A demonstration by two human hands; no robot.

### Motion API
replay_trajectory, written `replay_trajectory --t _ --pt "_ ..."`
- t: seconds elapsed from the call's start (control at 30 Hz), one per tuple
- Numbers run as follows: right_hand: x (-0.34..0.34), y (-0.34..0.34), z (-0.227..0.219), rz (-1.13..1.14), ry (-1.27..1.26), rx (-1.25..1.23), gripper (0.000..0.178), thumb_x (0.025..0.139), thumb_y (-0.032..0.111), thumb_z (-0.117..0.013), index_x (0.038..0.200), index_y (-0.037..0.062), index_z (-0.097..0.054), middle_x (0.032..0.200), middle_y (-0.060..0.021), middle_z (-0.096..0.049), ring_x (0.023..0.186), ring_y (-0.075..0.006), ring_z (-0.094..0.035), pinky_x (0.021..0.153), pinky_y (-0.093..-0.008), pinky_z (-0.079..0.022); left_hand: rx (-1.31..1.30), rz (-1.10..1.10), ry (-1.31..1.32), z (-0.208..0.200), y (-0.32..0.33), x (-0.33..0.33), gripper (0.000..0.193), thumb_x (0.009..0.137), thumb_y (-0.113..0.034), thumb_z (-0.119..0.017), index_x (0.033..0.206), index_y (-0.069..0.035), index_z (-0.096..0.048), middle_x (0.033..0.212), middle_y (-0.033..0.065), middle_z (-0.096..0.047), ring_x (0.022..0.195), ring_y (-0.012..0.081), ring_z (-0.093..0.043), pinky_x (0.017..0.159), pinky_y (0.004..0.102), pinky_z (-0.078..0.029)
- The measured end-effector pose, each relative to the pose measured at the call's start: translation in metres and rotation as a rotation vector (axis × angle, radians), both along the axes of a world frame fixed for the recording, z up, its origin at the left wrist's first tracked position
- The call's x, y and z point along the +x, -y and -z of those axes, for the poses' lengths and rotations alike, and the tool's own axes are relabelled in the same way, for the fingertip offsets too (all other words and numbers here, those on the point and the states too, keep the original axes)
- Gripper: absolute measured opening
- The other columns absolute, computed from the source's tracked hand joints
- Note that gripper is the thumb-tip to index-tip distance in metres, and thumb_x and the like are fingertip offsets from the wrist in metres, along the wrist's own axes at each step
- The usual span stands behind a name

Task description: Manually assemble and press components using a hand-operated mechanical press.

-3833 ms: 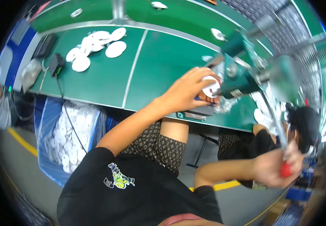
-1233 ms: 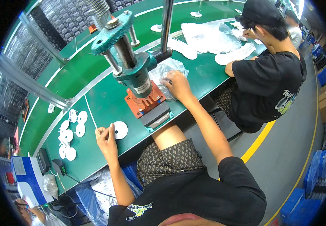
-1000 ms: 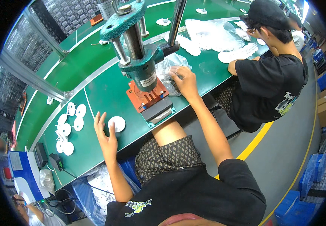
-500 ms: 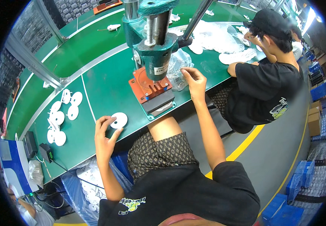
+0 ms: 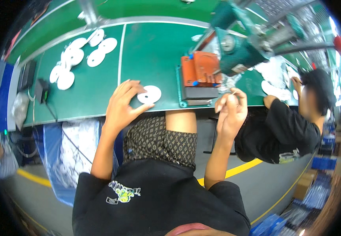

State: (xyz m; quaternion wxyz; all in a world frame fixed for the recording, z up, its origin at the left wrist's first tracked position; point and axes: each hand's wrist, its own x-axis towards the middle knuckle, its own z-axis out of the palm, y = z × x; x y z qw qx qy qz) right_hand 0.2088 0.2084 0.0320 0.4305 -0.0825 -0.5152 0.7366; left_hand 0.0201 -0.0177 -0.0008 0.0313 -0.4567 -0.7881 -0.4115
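My left hand (image 5: 124, 103) is at the front edge of the green bench, its fingers and thumb curved around the rim of a white disc (image 5: 154, 94) with a small centre hole. My right hand (image 5: 233, 112) is raised just right of the press base, fingertips pinched on a small thin light-coloured piece (image 5: 233, 93), too small to name surely. Between the hands stands a teal hand press (image 5: 243, 55) with an orange fixture (image 5: 206, 69) and a dark block in front. Behind my right hand, a clear plastic bag (image 5: 228, 82) is partly hidden.
Several white discs (image 5: 74, 57) lie in a loose cluster at the bench's left. A black box with a cable (image 5: 41, 90) sits near the left end. Below is a blue-lined bin (image 5: 56, 165) of white parts. At right, a co-worker (image 5: 292, 122) sits by white parts.
The view has turned, shifting the press to the right in the picture. My right hand has come away from beside the plastic bag toward me, still pinched. My left hand stays at the white disc.
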Motion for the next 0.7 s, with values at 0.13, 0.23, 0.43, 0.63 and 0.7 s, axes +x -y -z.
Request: replay_trajectory --t 0.13,0.23,0.43,0.63,0.7 --pt "-0.019 0.076 -0.003 -0.158 0.487 0.176 0.031 0.092 0.002 -0.064 0.122 0.0034 -0.053 0.08 -0.0016 -0.062 0.068 -0.0046 -0.057 0.06 -0.0178 -0.046 -0.008 0.023 -0.047 -0.006 0.006 0.002 0.046 0.066 -0.029 -0.084 0.104 -0.008 -0.068 0.118 0.0123 -0.063 0.118 0.0322 -0.056 0.1 0.044 -0.044" --pt "-0.04 0.094 0.022 -0.244 0.458 0.167 0.017 0.092 -0.001 -0.064 0.109 -0.0034 -0.063 0.095 -0.0075 -0.069 0.079 -0.0085 -0.063 0.069 -0.0204 -0.051 -0.025 0.061 -0.062 -0.009 0.01 0.001 0.046 0.07 -0.027 -0.082 0.109 -0.009 -0.068 0.12 0.0114 -0.062 0.121 0.0317 -0.054 0.104 0.045 -0.041" --pt "-0.061 0.099 0.029 -0.134 0.437 0.378 0.015 0.09 -0.002 -0.065 0.105 -0.0048 -0.069 0.098 -0.0102 -0.069 0.086 -0.0132 -0.066 0.077 -0.0249 -0.053 -0.041 0.108 -0.096 -0.001 0.008 0.001 0.038 0.076 -0.026 -0.077 0.108 -0.01 -0.068 0.121 0.0094 -0.062 0.12 0.029 -0.056 0.109 0.0474 -0.038" --pt "-0.068 0.101 0.036 -0.07 0.522 0.364 0.011 0.089 -0.001 -0.067 0.099 -0.0031 -0.071 0.093 -0.0111 -0.071 0.081 -0.0161 -0.067 0.074 -0.0278 -0.054 -0.014 0.106 -0.058 -0.004 0.007 0.002 0.037 0.075 -0.024 -0.078 0.107 -0.009 -0.069 0.119 0.01 -0.063 0.12 0.0293 -0.056 0.109 0.0482 -0.037" --pt "-0.069 0.1 0.036 -0.037 0.53 0.506 0.01 0.089 0.0 -0.067 0.098 -0.0026 -0.07 0.089 -0.0107 -0.071 0.078 -0.0151 -0.067 0.071 -0.0272 -0.053 -0.005 0.105 -0.058 -0.004 0.007 0.002 0.037 0.075 -0.024 -0.078 0.107 -0.009 -0.069 0.119 0.0099 -0.063 0.12 0.0291 -0.056 0.109 0.0481 -0.037"
